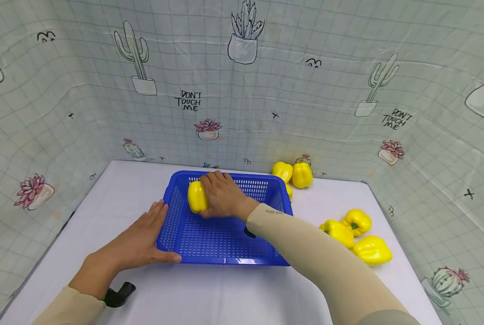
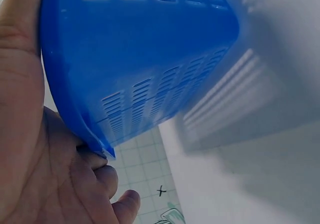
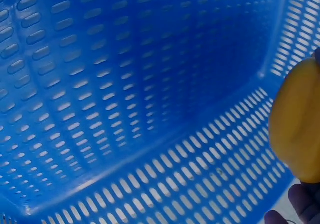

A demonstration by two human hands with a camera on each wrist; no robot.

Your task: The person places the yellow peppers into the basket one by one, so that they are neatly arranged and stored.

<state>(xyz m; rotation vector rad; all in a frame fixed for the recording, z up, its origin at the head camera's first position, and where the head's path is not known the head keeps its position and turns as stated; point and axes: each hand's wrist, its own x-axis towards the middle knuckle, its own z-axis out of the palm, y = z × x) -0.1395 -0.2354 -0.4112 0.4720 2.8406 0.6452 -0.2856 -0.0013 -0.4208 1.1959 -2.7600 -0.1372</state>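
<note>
Yellow bell pepper [image 1: 196,197], glossy, in R hand [image 1: 223,194]'s grip w/ long side approx. vertical in head view, at far-L part of blue basket [image 1: 221,241]; can't tell if it touches btm. Basket's rect., w/ slotted walls & floor, open side up, L hand [image 1: 142,239] touching near-L rim.

I see bright, even light across the tabletop [image 1: 246,298], glare on the rim of the blue basket [image 1: 201,260]; both wrist views look dimmer, the left showing light striping its shadow.
</note>
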